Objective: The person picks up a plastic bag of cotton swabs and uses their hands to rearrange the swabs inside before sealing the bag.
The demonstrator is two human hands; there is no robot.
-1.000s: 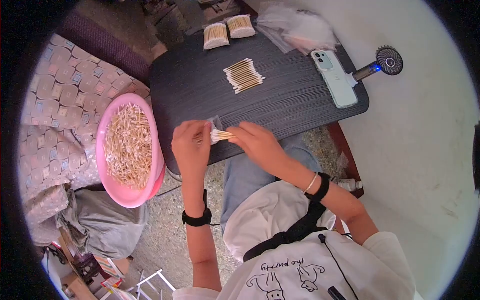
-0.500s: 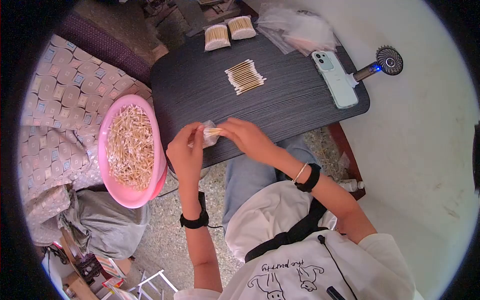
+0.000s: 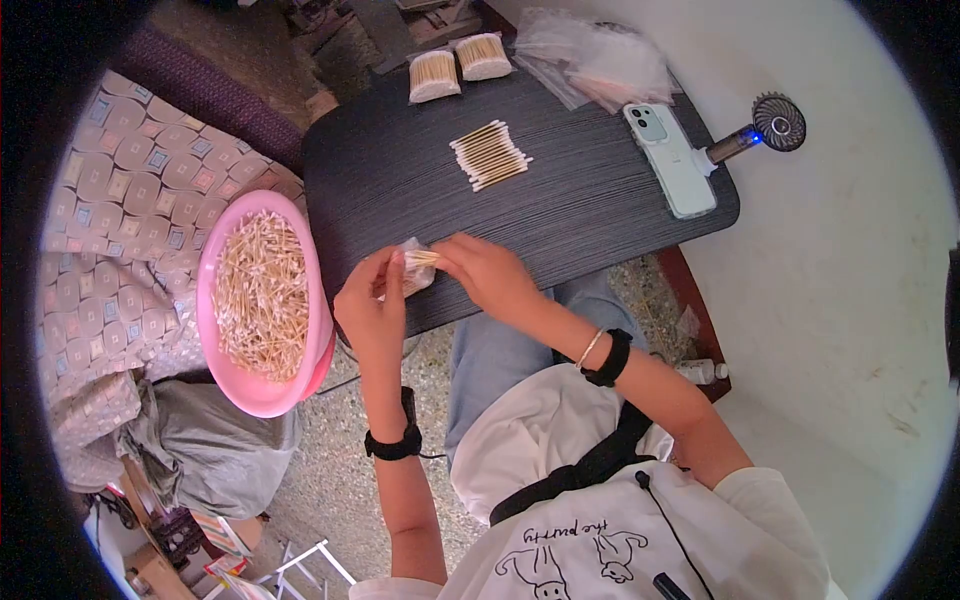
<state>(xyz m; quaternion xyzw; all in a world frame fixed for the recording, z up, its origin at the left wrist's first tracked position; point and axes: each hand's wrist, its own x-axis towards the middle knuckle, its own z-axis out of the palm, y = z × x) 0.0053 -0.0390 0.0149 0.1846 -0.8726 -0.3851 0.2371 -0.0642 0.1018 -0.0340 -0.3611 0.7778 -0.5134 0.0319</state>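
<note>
Over the near edge of the dark table [image 3: 380,190], my left hand [image 3: 368,300] is closed on a small clear plastic bag [image 3: 416,284]. My right hand [image 3: 485,272] pinches a small bunch of cotton swabs [image 3: 424,258], whose far ends sit at the bag's mouth by my left fingertips. How deep the swabs reach into the bag is hidden by my fingers. Farther back on the table lies a flat row of cotton swabs [image 3: 490,156]. Left of the table, a pink basin [image 3: 262,400] holds a heap of loose cotton swabs [image 3: 262,300].
Two filled swab packs [image 3: 434,76] stand at the table's far edge. Clear plastic bags [image 3: 615,65] are piled at the back right. A pale phone [image 3: 672,165] lies on the right, beside a small handheld fan [image 3: 778,122]. A wall [image 3: 850,260] borders the right side.
My right hand has shifted slightly left, bringing the swabs closer to my left fingertips and the bag's mouth. The basin, swab row and packs stay put.
</note>
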